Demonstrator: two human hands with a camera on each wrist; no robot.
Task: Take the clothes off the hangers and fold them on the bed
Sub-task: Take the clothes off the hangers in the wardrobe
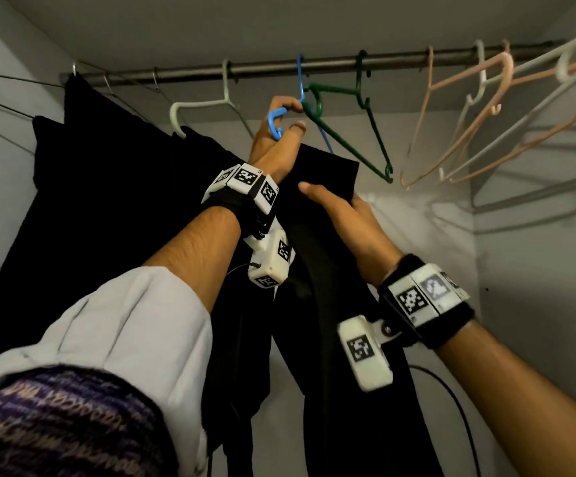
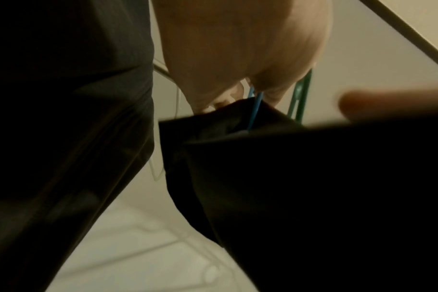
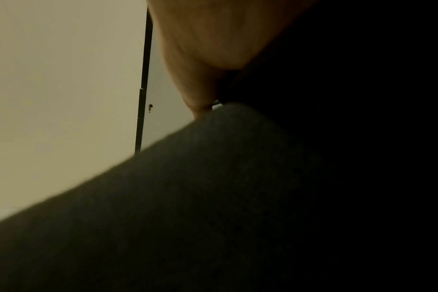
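Observation:
A black garment hangs from a blue hanger hooked on the closet rod. My left hand is raised at the hanger's shoulder, fingers curled round the blue plastic. My right hand grips the top edge of the black cloth just below, thumb across the front. In the left wrist view the blue hanger runs down into the dark cloth under my palm. The right wrist view shows my palm against dark fabric; the fingers are hidden.
More black clothes hang at the left on a white hanger and wire hangers. A bare green hanger sits right beside the blue one. Several bare pink and white hangers crowd the rod's right end. Closet walls close in on both sides.

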